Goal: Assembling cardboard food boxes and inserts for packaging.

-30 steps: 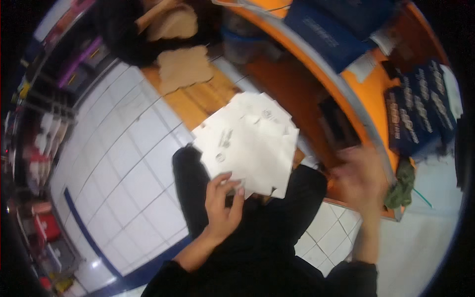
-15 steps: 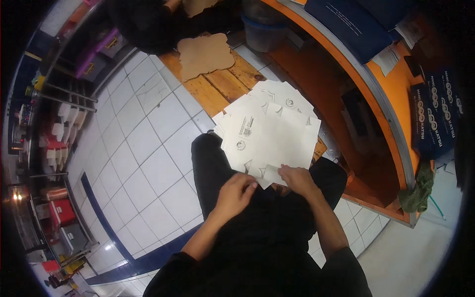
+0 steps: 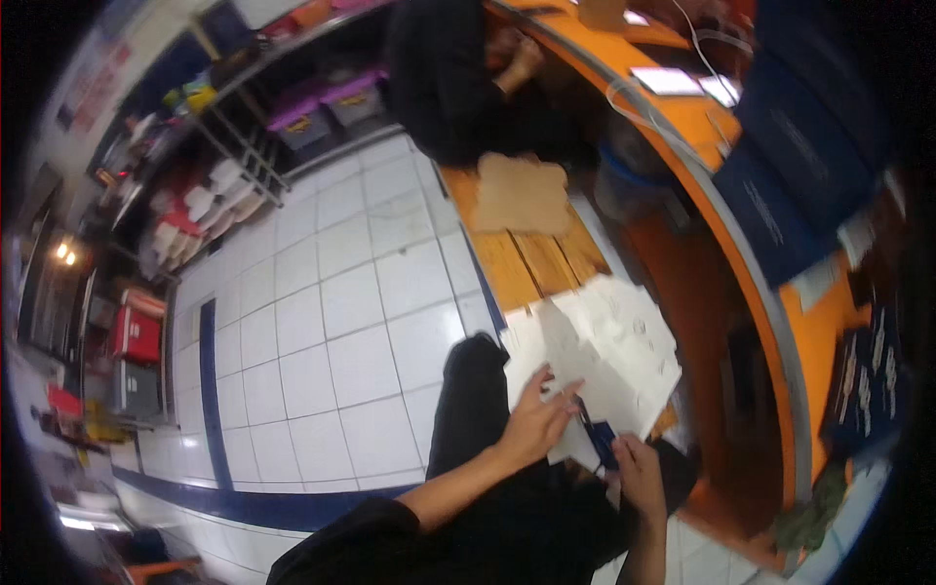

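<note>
A fanned stack of white die-cut cardboard sheets [image 3: 624,336] lies on a wooden bench in front of me, across my knees. At its near edge my right hand [image 3: 641,470] pinches a small dark blue flat piece [image 3: 602,441]. Whether this piece is a folded flap of a sheet or separate, I cannot tell. My left hand [image 3: 539,421] is over the left near part of the stack, fingers apart. Its fingertips are close to the upper end of the blue piece, and blur hides whether they touch. A shadow falls across the top sheet.
Farther along the wooden bench [image 3: 512,268] lies a brown cardboard sheet [image 3: 524,195]. Beyond it sits another person in black [image 3: 439,88]. An orange counter [image 3: 726,219] curves along the right, bearing dark blue boxes [image 3: 760,200]. Shelves with bins [image 3: 304,127] line the far left.
My view has swung, so the bench appears lower and farther right. My left hand has lifted from the near edge with its fingers spread. A dark blue piece now shows in my right hand.
</note>
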A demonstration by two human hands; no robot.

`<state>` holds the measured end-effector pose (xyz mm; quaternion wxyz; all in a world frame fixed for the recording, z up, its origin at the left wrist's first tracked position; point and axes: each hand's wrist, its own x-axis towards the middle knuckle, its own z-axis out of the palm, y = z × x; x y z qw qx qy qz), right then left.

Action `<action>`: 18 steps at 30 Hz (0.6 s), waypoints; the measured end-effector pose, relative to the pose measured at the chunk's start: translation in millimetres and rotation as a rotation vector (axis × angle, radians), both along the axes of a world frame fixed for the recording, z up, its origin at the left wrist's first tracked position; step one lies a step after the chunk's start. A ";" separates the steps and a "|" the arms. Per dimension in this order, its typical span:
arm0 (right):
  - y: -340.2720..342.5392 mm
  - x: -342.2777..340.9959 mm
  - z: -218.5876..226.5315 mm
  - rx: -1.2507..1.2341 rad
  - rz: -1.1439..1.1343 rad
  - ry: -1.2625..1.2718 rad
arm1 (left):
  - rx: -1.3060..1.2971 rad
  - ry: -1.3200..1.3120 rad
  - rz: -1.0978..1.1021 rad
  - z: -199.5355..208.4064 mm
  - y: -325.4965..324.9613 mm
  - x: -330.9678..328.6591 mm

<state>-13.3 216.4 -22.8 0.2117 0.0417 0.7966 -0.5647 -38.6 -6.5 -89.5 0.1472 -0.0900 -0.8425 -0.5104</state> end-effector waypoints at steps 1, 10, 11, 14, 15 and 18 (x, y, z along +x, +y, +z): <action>1.9 2.2 -12.4 -0.021 -0.015 0.009 | 0.028 -0.004 -0.022 -3.8 -0.4 -2.9; -8.3 3.7 -15.7 -0.027 -0.070 -0.002 | -0.166 0.205 -0.204 27.2 -1.8 11.6; -9.1 2.9 -14.2 -0.022 -0.060 0.004 | -0.182 0.253 -0.228 23.9 -3.1 10.4; -18.3 5.3 1.6 -0.060 -0.063 -0.039 | -0.174 0.114 -0.195 18.9 -15.6 2.3; -20.6 4.1 3.3 -0.055 -0.057 -0.034 | -0.170 0.119 -0.188 19.2 -16.2 4.0; -24.5 3.9 5.2 -0.121 -0.047 -0.031 | -0.250 0.168 -0.368 25.7 -19.5 10.3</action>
